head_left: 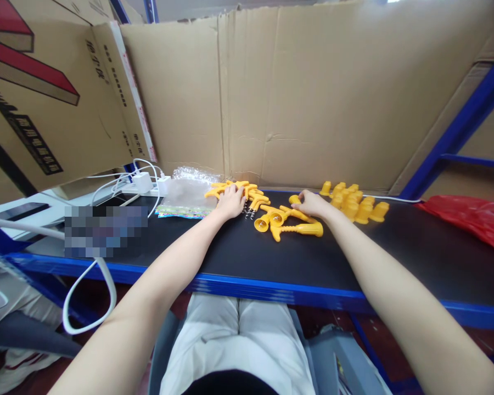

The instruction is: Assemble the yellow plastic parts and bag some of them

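left hand (230,201): palm down, fingers spread flat on a heap of yellow t-shaped pieces (253,196); gripping nothing that shows.
right hand (310,204): fingers curled over a small yellow cap (294,199); whether it is pinched, cannot tell.
yellow horn-shaped pieces (288,221): glossy plastic, flared ends, between the hands on the black bench top (395,258).
yellow cups (356,203): cluster just right of the right hand.
small springs (248,211): beside the left hand.

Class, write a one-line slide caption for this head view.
Left hand on yellow T-pieces, right hand at yellow cones, on a black bench.
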Demonstrator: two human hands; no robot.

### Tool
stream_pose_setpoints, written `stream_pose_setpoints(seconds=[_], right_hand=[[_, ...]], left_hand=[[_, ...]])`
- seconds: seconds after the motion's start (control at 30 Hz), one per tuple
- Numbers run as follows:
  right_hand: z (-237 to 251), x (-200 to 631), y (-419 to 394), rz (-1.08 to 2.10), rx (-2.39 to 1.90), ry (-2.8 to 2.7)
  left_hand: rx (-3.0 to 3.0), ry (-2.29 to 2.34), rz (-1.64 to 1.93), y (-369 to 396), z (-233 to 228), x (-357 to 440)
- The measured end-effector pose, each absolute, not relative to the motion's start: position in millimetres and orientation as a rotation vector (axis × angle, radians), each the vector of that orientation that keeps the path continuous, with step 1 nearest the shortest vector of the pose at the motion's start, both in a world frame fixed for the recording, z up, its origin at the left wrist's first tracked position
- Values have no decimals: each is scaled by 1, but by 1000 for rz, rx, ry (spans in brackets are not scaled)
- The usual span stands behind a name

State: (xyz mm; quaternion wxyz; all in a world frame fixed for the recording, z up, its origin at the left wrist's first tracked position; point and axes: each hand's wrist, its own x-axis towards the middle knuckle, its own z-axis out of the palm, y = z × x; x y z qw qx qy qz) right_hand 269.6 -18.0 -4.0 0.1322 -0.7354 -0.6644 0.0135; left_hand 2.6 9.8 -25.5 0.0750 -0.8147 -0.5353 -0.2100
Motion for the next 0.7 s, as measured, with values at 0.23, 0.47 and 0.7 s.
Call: stream_pose_setpoints(seconds=[0.23,0.47,0.7], right_hand=[[-2,270,-15,34,-2034,-1659],[26,257,-33,-77,-1748,-1511],[30,229,-42,327,-1203,-1449]], left_hand=[[-2491,-1615,-641,12,-26,2],[-2465,-1638,-733,8,-21,2],[-2418,-1324,-1082,-19,3,14]])
